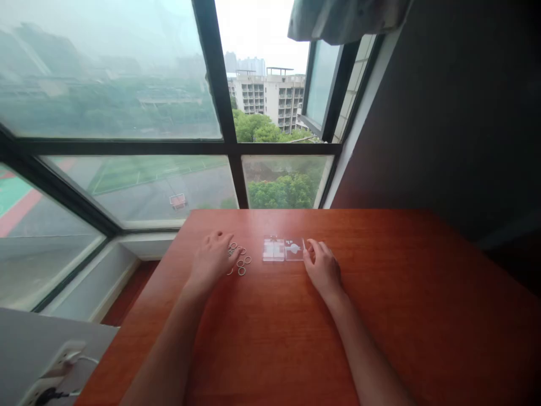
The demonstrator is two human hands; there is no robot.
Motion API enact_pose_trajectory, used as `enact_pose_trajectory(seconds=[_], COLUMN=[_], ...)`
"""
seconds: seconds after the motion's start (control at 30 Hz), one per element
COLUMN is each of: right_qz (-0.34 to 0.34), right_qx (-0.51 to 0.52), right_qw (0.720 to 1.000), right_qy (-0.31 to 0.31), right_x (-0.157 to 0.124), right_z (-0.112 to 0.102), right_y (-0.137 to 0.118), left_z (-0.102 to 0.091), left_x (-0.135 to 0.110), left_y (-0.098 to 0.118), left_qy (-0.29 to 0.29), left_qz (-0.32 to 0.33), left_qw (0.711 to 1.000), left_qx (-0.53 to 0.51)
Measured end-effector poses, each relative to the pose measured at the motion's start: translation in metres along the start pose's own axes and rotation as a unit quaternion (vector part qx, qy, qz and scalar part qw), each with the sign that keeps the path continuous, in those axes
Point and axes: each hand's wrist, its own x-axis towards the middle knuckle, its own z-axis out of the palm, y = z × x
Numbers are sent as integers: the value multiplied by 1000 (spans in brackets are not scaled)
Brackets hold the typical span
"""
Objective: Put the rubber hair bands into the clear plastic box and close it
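My left hand lies on the red-brown table with its fingers curled over a cluster of several small metal rings. Whether it grips one I cannot make out. Right of the rings sits a small clear plastic box, open, with two flat halves side by side. My right hand rests just right of the box, thumb and forefinger pinched on a thin white stick that points up beside the box's edge.
The table stands against a large window with dark frames; buildings and trees lie outside. A dark wall runs along the right. A white power strip with cables sits low on the left.
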Motion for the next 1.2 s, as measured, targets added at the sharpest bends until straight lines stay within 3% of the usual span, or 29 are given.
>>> enact_pose_trajectory(seconds=[0.07,0.17,0.33,0.57,0.7,0.8,0.87,0.93,1.07,1.2], right_qz=[-5,-14,-24,-49,-58,-61,-66,-71,-74,-70], right_qx=[13,33,83,113,113,115,119,124,131,127], right_qw=[1000,999,996,991,991,991,990,989,987,988], right_qy=[-2,-6,-18,-48,-47,-41,-39,-43,-55,-60], right_x=[-1,-2,-5,-10,-10,-11,-12,-12,-13,-13], right_z=[0,0,-1,-3,-3,-3,-2,-1,0,0], right_y=[-2,-4,-9,-20,-22,-22,-22,-23,-24,-24], left_z=[0,3,4,-5,-13,-16,-15,-13,-10,-12], left_x=[5,5,-4,-27,-29,-19,-12,-6,-1,-6], left_y=[-17,-22,-2,29,35,23,9,-8,-24,-10], left_qy=[-52,-96,-131,-183,-205,-165,-94,-70,-133,-186], left_qz=[-32,-1,115,210,249,207,121,23,-30,34], left_qw=[998,995,979,950,928,949,981,997,990,980], left_qx=[-3,-33,-109,-140,-187,-172,-117,-38,18,-59])
